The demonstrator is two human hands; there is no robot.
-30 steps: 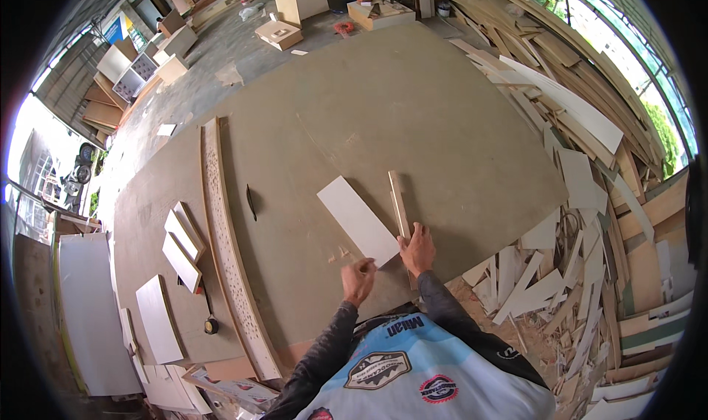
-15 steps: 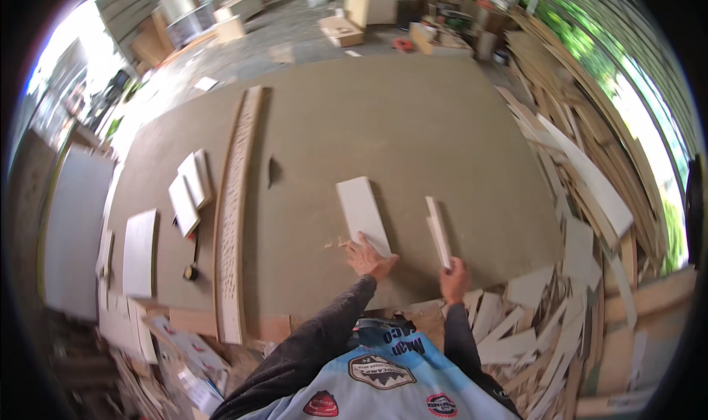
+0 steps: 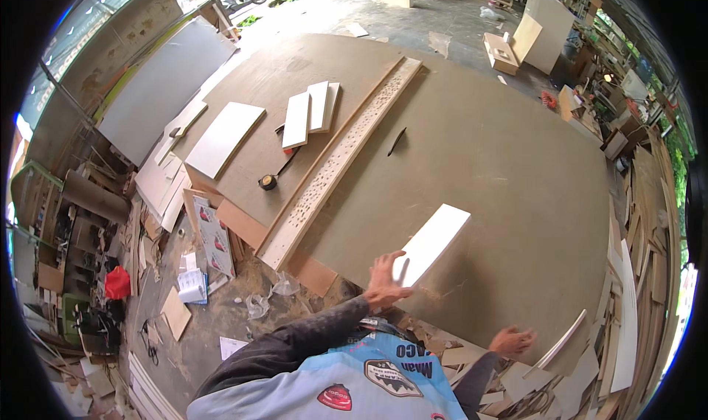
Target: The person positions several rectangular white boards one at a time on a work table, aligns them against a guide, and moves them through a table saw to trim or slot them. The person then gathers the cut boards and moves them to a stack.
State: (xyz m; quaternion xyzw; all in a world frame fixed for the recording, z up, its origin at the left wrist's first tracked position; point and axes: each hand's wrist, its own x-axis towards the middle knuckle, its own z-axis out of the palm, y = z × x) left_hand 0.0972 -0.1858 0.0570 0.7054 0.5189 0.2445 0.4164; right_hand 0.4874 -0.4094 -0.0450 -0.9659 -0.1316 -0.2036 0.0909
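Note:
A white rectangular board (image 3: pixel 436 241) lies slantwise near the front of the large brown sheet (image 3: pixel 509 176). My left hand (image 3: pixel 387 281) is at its near end, fingers at one corner and thumb at the other, closed across the end. Farther right, my right hand (image 3: pixel 514 342) is off the board with its fingers stretched out, holding nothing. Just beyond that hand, a narrow pale strip (image 3: pixel 560 339) lies at the sheet's right front edge, apart from the fingers.
A long speckled plank (image 3: pixel 343 162) crosses the sheet. Left of it lie several white boards (image 3: pixel 296 120), a larger white panel (image 3: pixel 225 140) and a tape measure (image 3: pixel 268 182). A dark slim tool (image 3: pixel 397 141) lies right of the plank. Wood scraps (image 3: pixel 582 383) crowd the right front.
My view has swung left. My right hand has let go of the narrow strip and opened. My left hand stays at the white board's near end; the board now lies more in line with the plank.

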